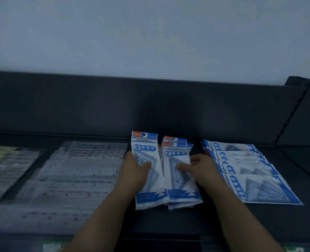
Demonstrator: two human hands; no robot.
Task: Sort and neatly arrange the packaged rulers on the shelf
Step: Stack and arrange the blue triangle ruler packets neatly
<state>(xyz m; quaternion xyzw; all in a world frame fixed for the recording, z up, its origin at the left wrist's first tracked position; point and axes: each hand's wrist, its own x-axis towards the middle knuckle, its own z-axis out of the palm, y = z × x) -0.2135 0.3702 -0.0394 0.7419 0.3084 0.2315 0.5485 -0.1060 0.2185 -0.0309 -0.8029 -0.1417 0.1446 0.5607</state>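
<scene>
- Left hand (134,171) gripping white-and-blue plastic packet stack (144,142) of blue triangular rulers, thumb across front.
- Right hand (199,168) pinching neighbouring matching stack (176,155), thumb on front.
- Both side by side on dark metal shelf (168,220), between clear-sleeved straight rulers (74,179) and fanned row of same packets (250,171).

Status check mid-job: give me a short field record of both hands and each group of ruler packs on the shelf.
left hand: grips left stack of blue-white set-square packs
right hand: grips right stack beside it
orientation: both stacks' headers toward the back
right side: overlapping row of same packs, lying sideways
left side: clear ruler packs in rows
surface: dark shelf
</scene>
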